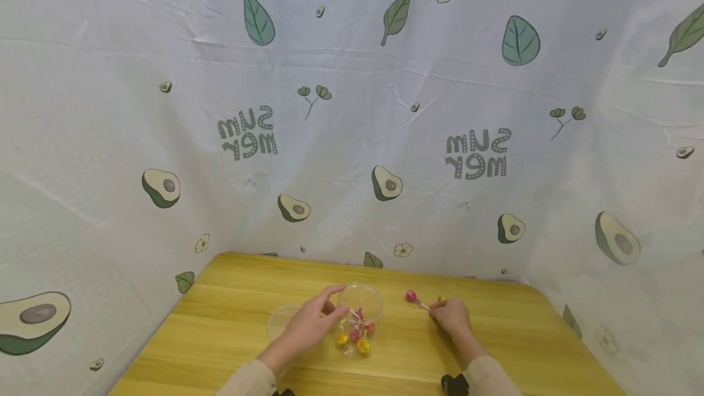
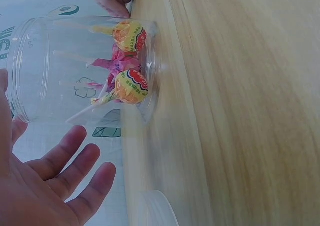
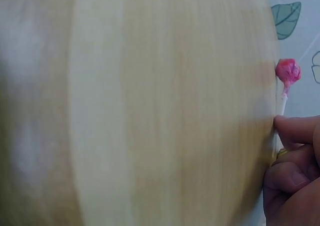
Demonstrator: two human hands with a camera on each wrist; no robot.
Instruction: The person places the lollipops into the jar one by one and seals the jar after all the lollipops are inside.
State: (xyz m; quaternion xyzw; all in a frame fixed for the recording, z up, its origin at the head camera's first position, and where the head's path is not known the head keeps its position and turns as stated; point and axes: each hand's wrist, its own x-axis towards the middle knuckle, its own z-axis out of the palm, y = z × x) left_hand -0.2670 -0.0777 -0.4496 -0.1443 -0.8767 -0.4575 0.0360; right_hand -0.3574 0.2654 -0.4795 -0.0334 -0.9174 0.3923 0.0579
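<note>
A clear round jar (image 1: 360, 304) stands upright on the table, holding several wrapped lollipops, yellow (image 2: 131, 87) and pink (image 2: 116, 64). My left hand (image 1: 309, 324) is at the jar's left side, thumb and forefinger around its rim, the other fingers (image 2: 90, 158) spread and relaxed off the wall. To the right of the jar, my right hand (image 1: 452, 318) pinches the white stick of a pink lollipop (image 1: 411, 296), whose head points away to the left. A bit of yellow wrapper (image 3: 282, 152) shows by the right fingers, mostly hidden.
A clear round lid (image 1: 279, 321) lies on the wooden table (image 1: 220, 298), left of the jar and partly behind my left forearm. Behind the table's far edge hangs a pale curtain (image 1: 352, 212) printed with avocados and leaves.
</note>
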